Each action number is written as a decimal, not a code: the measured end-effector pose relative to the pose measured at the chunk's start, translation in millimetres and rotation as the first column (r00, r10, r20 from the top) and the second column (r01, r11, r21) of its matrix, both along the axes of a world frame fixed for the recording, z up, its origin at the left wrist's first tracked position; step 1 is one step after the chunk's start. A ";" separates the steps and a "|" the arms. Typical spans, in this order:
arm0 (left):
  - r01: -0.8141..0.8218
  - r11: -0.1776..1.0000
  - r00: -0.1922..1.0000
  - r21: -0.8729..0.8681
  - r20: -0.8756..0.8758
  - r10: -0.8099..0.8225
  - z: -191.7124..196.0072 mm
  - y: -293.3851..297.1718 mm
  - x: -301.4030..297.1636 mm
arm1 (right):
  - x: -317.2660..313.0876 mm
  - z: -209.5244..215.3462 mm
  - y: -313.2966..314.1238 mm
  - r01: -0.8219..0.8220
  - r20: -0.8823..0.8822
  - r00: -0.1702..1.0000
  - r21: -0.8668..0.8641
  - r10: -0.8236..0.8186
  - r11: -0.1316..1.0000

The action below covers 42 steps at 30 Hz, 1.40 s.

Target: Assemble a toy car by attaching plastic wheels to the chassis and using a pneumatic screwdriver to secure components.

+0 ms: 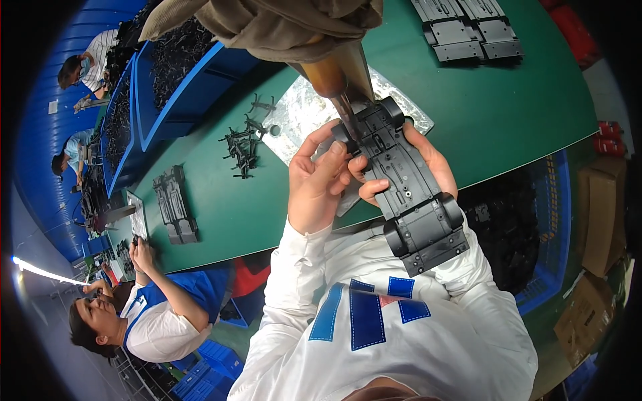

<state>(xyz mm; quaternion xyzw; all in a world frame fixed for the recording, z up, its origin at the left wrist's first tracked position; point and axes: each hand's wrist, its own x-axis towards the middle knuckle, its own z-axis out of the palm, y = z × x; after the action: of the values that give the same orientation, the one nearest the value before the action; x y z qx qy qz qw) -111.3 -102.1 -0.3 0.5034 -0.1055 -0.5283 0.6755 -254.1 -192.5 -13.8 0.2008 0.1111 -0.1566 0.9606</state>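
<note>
A black plastic toy-car chassis (408,194) is held above the edge of the green table (508,113), underside up. My right hand (435,164) grips it from beneath and along its right side. My left hand (317,177) pinches its far end, fingers curled next to the tip of a hanging tool. That tool (331,73) has a brown handle and a dark metal bit, comes down from the top, and touches the chassis near my left fingertips. A brown cloth (281,23) wraps the tool's upper part.
A shiny metal plate (301,113) lies under the hands. Small black parts (242,144) are scattered to its left. Chassis stacks sit at left (175,204) and top right (468,30). Blue bins (177,73) and a blue crate (528,227) hold black parts. A co-worker (144,307) sits at lower left.
</note>
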 end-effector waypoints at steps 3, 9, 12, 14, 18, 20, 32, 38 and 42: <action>-0.001 1.000 1.000 -0.019 -0.007 0.001 -0.8 -1.4 0.2 | -0.1 1.2 -0.9 -0.004 -0.002 1.000 -0.016 0.004 1.000; -0.002 1.000 0.999 -0.030 -0.040 0.001 2.5 -4.1 -2.0 | -0.4 1.5 -1.2 0.014 0.008 1.000 -0.021 -0.014 1.000; -0.021 1.000 0.999 -0.015 -0.044 0.020 2.1 -3.9 -2.2 | -0.4 2.7 -1.4 0.011 0.006 1.000 -0.006 -0.011 1.000; -0.008 0.999 0.998 -0.050 -0.057 0.005 1.2 -2.9 -1.1 | -0.6 4.4 -1.7 0.004 0.003 1.000 -0.001 -0.004 1.000; -0.022 1.000 0.998 -0.020 -0.056 0.020 1.6 -3.6 -2.3 | -0.6 2.2 -1.1 0.003 0.011 1.000 -0.007 -0.003 1.000; -0.005 0.999 0.998 -0.037 -0.057 0.003 -0.6 -2.6 -0.8 | -0.9 -1.2 -0.2 0.016 0.026 1.000 0.031 -0.017 0.999; 0.001 0.999 0.999 -0.047 -0.039 -0.003 -2.1 -2.3 -0.2 | -0.9 2.4 -1.7 -0.003 0.055 0.998 -0.013 0.004 1.000; 0.013 0.998 0.999 -0.056 -0.045 -0.016 -1.3 -2.7 0.3 | -0.1 1.1 -2.5 -0.009 0.049 0.999 -0.001 0.009 1.000; 0.002 0.999 0.999 -0.045 -0.047 -0.004 0.0 -3.3 -0.5 | 0.5 -5.1 -0.9 0.008 0.069 0.998 0.031 -0.010 0.999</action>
<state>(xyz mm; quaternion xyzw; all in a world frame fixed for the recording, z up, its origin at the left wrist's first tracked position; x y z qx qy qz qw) -111.8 -105.3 -0.3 0.4754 -0.1024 -0.5384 0.6882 -253.6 -193.4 -18.9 0.2212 0.0792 -0.1523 0.9600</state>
